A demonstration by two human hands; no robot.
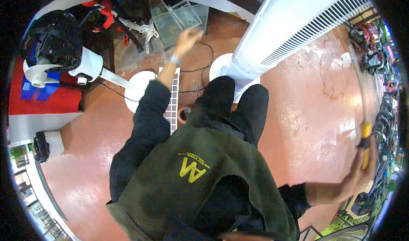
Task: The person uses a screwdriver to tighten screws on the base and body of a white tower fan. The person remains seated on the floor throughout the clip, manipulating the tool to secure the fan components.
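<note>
My right hand (361, 175) is stretched out to the far right, wrapped round the yellow-and-black handle of a screwdriver (365, 132); its thin shaft points away from me. Ahead and left of centre, my left hand (188, 40) is held above the floor with its fingers curled together. Blur hides whether anything small is between them. In front of my knees a tall white tower unit (272, 41) with a long slotted grille leans up to the right. It rises from a round white base (217, 66), and neither hand touches it.
A white pedestal fan (87, 64) with a dark cage stands at left on a round base (138, 90). A white-gridded strip (174, 100), a tape roll (183, 114) and black cables (208, 53) lie on the floor. Behind is a glass-sided box (179, 21). Assorted gear lines the right edge.
</note>
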